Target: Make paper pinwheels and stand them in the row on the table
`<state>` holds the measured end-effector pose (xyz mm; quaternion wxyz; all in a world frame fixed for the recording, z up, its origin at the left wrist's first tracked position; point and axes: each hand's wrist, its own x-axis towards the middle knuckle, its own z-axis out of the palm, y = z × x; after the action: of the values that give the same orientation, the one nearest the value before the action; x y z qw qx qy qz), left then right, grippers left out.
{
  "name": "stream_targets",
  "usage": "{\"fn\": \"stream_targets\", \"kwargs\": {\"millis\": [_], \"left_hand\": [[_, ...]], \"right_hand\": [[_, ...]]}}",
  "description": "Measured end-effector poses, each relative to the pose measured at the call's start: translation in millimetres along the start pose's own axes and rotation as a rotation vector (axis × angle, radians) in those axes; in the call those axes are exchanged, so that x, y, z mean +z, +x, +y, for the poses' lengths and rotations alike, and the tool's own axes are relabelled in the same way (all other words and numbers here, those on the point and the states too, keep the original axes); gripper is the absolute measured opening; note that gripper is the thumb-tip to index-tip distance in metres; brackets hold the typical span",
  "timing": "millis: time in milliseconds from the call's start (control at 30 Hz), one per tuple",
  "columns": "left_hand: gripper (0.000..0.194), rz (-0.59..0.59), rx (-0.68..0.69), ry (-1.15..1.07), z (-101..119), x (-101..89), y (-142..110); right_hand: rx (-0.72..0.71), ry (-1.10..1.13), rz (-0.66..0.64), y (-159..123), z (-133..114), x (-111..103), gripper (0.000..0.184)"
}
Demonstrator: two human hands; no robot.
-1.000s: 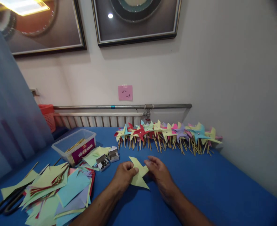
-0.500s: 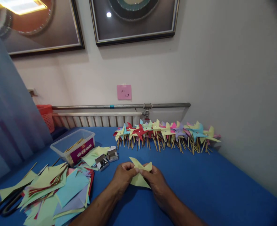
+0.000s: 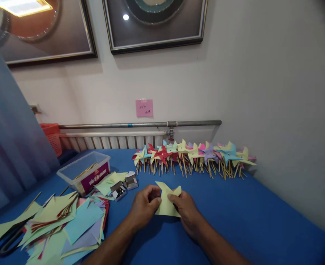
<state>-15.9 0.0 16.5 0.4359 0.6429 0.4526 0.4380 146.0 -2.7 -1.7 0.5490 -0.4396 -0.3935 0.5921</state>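
A pale yellow paper pinwheel blank [image 3: 165, 206], with cut flaps and pointed upper corners, is held up over the blue tabletop. My right hand [image 3: 186, 209] pinches its folded flap, thumb in front and fingers behind. At the sheet's left edge is my left hand [image 3: 145, 206], its fingers curled and its thumb tip against the paper; some of its fingertips are hidden. Beyond my hands stand two small open cardboard boxes, the nearer box [image 3: 118, 190] with small dark metal pieces inside and the other box [image 3: 131, 180] just behind it.
Pinwheels on sticks [image 3: 192, 154] line the table's back edge. Loose coloured paper sheets [image 3: 82, 219] lie at left beside black-handled scissors [image 3: 6, 239]. A clear plastic tub [image 3: 85, 173] holds sticks. A red basket [image 3: 53, 140] sits near the blue curtain [image 3: 16, 121]; a radiator [image 3: 113, 140] runs along the wall.
My left thumb has moved left, away from the sheet's middle and my right thumb. The left flap has sprung up flatter, while my right hand keeps its pinch.
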Motion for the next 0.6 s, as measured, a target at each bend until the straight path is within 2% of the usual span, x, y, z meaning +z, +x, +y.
{"fn": "stream_targets", "kwargs": {"millis": [167,367,500,600], "left_hand": [[0.027,-0.012,0.200,0.335,10.7,-2.5,-8.4],[0.050,-0.155,0.375,0.379,10.5,-5.8,-10.1],[0.053,-0.175,0.413,0.432,9.3,-8.0,-11.2],[0.053,-0.144,0.466,0.513,7.1,-7.7,-11.0]], "right_hand": [[0.026,0.080,-0.025,0.8,-7.0,-2.4,0.023],[0.045,0.132,-0.009,2.3,-8.7,-5.4,0.020],[0.059,0.144,-0.013,3.1,-8.4,-5.7,0.021],[0.078,0.116,-0.012,4.7,-4.7,-6.0,0.020]]}}
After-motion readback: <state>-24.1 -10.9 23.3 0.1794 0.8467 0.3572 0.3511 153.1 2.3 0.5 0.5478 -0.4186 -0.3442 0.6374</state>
